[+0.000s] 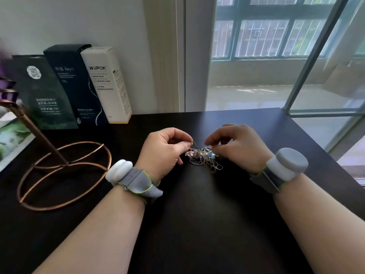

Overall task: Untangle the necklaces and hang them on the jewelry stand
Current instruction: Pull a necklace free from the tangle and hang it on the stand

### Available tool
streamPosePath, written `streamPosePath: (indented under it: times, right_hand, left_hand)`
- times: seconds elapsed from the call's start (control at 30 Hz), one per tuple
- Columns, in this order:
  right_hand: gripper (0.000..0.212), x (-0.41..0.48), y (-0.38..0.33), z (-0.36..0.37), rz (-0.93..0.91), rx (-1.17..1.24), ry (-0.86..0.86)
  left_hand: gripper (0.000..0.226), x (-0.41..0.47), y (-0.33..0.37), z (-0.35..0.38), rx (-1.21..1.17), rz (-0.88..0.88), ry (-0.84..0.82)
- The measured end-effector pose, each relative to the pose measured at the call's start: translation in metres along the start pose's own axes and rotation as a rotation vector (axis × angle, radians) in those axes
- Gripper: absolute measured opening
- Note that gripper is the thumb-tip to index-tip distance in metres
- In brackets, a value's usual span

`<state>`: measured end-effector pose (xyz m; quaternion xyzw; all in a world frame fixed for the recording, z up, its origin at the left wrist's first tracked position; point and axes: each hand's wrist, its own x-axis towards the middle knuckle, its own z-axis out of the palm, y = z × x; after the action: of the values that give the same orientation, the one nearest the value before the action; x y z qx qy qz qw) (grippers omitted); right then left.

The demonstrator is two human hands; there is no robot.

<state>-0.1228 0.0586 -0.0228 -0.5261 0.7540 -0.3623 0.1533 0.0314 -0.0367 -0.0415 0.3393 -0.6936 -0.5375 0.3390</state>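
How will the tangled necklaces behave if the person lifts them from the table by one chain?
The tangled necklaces would probably rise as one limp clump, because the thin chains loop loosely through each other. They look light; a pinch by the left hand should carry them. Hard pulling may tighten knots.

- Left hand [166,151]: palm turned inward, thumb and forefinger pinching a strand of the tangled necklaces [203,157], other fingers curled.
- Right hand [240,147]: knuckles up, fingertips pinching the same tangle, close to the left thumb.
- Forearms: bare, angled inward, hands nearly meeting.
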Motion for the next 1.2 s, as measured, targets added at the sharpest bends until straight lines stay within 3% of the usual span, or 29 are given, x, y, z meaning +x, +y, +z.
streamPosePath:
  times: [0.33,0.5,0.7,1.0,1.13,1.2]
  right_hand:
    - [0.008,-0.002,-0.002,-0.001,-0.048,-0.226,-0.117]
    - [0.006,0.0,0.001,-0.001,-0.041,-0.181,-0.075]
    - [0.005,0.003,0.008,0.0,0.064,0.122,0.029]
    - [0.004,0.0,-0.001,-0.006,0.202,0.738,0.005]
    - [0.003,0.001,-0.003,-0.007,0.252,0.915,-0.016]
    - [0.002,0.002,-0.004,-0.008,0.261,1.006,-0.034]
  left_hand:
    - [0.023,0.001,0.0,0.0,0.059,0.047,0.08]
    - [0.017,-0.005,0.005,0.006,0.397,0.175,-0.059]
    - [0.018,-0.004,0.003,0.006,0.588,0.248,-0.121]
    - [0.032,-0.005,0.002,0.002,0.664,0.248,-0.086]
    - [0.011,-0.007,0.009,0.005,0.577,0.263,-0.045]
    - [0.017,-0.009,0.009,0.008,0.572,0.254,-0.088]
